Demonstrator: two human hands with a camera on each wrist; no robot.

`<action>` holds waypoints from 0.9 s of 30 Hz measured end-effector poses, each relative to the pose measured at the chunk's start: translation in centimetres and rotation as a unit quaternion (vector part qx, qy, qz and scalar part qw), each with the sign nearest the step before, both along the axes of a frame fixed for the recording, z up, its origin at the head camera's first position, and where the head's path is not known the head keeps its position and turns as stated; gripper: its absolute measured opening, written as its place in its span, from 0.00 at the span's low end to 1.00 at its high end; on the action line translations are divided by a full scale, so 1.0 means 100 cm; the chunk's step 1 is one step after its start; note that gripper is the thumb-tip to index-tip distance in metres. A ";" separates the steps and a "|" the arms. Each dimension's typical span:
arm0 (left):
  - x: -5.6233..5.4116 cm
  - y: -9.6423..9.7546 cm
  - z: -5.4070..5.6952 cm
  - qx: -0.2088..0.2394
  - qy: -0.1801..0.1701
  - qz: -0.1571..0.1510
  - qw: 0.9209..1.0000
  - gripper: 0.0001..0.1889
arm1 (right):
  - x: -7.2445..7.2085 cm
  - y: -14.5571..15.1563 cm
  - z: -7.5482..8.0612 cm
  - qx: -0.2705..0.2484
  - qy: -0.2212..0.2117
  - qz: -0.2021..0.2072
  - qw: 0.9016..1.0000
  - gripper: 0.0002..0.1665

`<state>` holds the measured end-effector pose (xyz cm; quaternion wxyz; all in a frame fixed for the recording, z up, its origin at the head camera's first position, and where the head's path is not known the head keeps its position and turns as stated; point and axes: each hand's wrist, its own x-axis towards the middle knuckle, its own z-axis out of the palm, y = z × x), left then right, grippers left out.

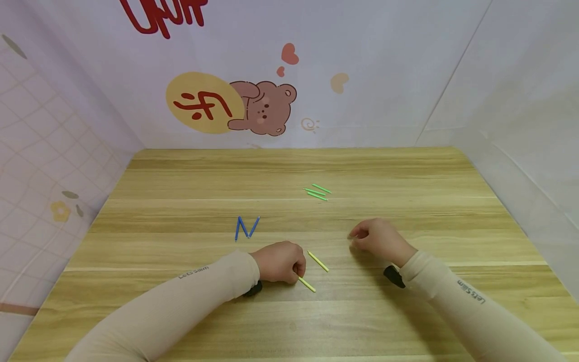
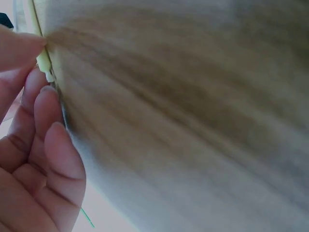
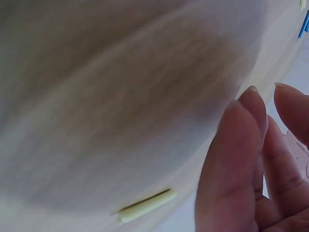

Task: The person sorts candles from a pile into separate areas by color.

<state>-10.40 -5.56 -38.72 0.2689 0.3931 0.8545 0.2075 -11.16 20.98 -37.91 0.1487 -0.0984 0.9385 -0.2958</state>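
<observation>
My left hand [image 1: 281, 262] is low over the table, pinching a thin yellow stick [image 1: 307, 285] between thumb and finger. In the left wrist view the thumb presses on this yellow stick [image 2: 44, 60], whose narrow tip points out below the thumb. A second yellow stick [image 1: 318, 261] lies slanted on the wood, just right of the left hand. Farther right, my right hand [image 1: 379, 240] hovers close over the table. The right wrist view shows its thumb and fingertips [image 3: 252, 99] apart with nothing between them, and a yellow stick [image 3: 147, 206] lying nearby.
Three blue sticks [image 1: 242, 227] form an N shape on the wooden table [image 1: 181, 176], beyond the left hand. Three green sticks [image 1: 317, 192] lie roughly parallel farther back. A pale wall covering [image 1: 375, 110] with a bear print rises behind the table's far edge.
</observation>
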 end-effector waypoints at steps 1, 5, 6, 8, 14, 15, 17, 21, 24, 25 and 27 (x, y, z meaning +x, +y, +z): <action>0.000 0.000 0.000 -0.001 0.001 0.000 1.000 0.09 | 0.000 -0.001 0.000 -0.001 0.002 0.002 1.000 0.09; 0.001 0.000 0.000 -0.002 0.003 0.000 1.000 0.08 | 0.001 -0.005 -0.002 -0.002 0.007 0.013 1.000 0.08; 0.001 0.000 0.000 -0.002 0.003 0.000 1.000 0.08 | 0.001 -0.006 -0.003 -0.001 0.010 0.017 1.000 0.08; 0.001 0.000 0.001 -0.002 0.004 0.000 1.000 0.08 | 0.002 -0.009 -0.003 0.001 0.014 0.024 1.000 0.08; 0.001 0.000 0.002 -0.002 0.005 0.000 1.000 0.08 | 0.005 -0.019 0.000 -0.002 0.013 0.036 0.999 0.08; 0.001 0.000 0.002 -0.002 0.006 0.000 1.000 0.08 | 0.006 -0.020 0.000 -0.004 0.012 0.037 0.999 0.08; 0.001 0.000 0.001 -0.002 0.007 0.000 1.000 0.08 | 0.007 -0.023 0.001 -0.007 0.010 0.038 0.999 0.08; 0.001 0.000 0.000 -0.001 0.008 0.000 1.000 0.08 | 0.008 -0.028 -0.001 -0.021 0.010 0.042 0.999 0.07; 0.001 0.000 0.000 -0.001 0.006 0.001 1.000 0.08 | 0.009 -0.031 -0.002 -0.029 0.022 0.055 0.998 0.07; 0.000 0.000 0.000 -0.001 0.005 0.001 1.000 0.08 | 0.009 -0.032 -0.003 -0.026 0.029 0.059 0.997 0.07; 0.000 -0.001 0.000 -0.001 0.003 0.001 1.000 0.08 | 0.011 -0.035 -0.003 -0.022 0.037 0.066 0.997 0.07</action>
